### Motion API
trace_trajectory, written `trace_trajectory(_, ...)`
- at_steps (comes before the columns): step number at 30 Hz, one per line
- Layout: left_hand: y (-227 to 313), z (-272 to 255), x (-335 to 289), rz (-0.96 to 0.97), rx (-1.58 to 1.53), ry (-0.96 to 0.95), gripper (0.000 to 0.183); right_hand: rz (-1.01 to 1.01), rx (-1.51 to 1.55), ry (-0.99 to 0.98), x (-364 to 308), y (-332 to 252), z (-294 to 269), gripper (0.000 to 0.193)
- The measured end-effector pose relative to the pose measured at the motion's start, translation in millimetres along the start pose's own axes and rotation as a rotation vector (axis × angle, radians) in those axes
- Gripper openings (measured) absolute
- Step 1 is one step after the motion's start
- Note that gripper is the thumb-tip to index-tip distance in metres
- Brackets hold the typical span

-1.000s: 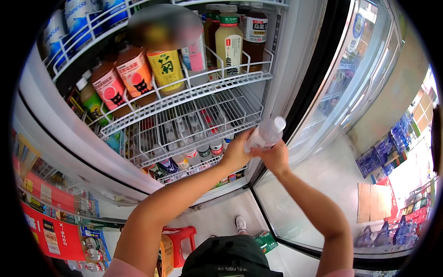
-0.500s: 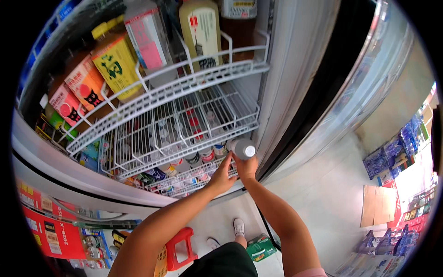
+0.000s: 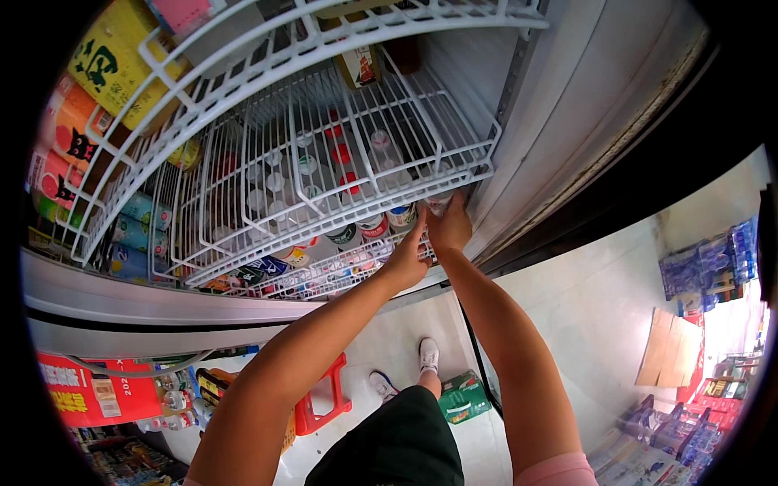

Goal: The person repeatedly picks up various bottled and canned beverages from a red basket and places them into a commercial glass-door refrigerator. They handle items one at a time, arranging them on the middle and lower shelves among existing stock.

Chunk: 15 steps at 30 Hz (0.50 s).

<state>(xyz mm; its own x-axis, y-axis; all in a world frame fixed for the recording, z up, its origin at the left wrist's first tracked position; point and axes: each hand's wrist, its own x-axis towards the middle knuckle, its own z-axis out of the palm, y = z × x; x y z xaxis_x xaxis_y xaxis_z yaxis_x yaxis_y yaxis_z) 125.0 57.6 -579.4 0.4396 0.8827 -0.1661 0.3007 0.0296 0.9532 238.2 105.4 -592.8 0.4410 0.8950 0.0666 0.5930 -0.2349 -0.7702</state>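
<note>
At the right end of the fridge's lower wire shelf [image 3: 348, 212], a clear plastic bottle [image 3: 438, 200] stands partly behind the shelf's front rail. My right hand [image 3: 450, 229] is closed round its front and right side; the bottle's lower part is hidden by the hand. Just left of it, my left hand [image 3: 408, 261] reaches up with its index finger stretched toward the bottle's left side and the other fingers apart from it. Whether that fingertip touches the bottle is hard to make out. Several bottles with red caps [image 3: 340, 153] and pale caps show through the wires.
Above my hands curves an upper white wire rack [image 3: 267, 77] with large juice bottles, one with a yellow label [image 3: 121, 65]. The fridge's side wall [image 3: 559, 105] rises close to my right hand. On the floor are a red plastic stool [image 3: 328, 397] and a green box [image 3: 465, 398].
The bottle has gone from in front of the lower shelf, cap toward me, to in among the row at its right end. Both hands have moved up and inward with it; my view has shifted.
</note>
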Motion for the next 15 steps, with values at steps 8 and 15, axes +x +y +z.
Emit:
trace_trajectory(8,-4,1,4,-0.05,-0.047,-0.026,0.098,-0.107,-0.007,0.072,13,22,23,0.076)
trace_trajectory(15,-20,5,8,-0.121,-0.076,-0.003,0.097,-0.198,-0.092,0.016,8,30,25,0.074)
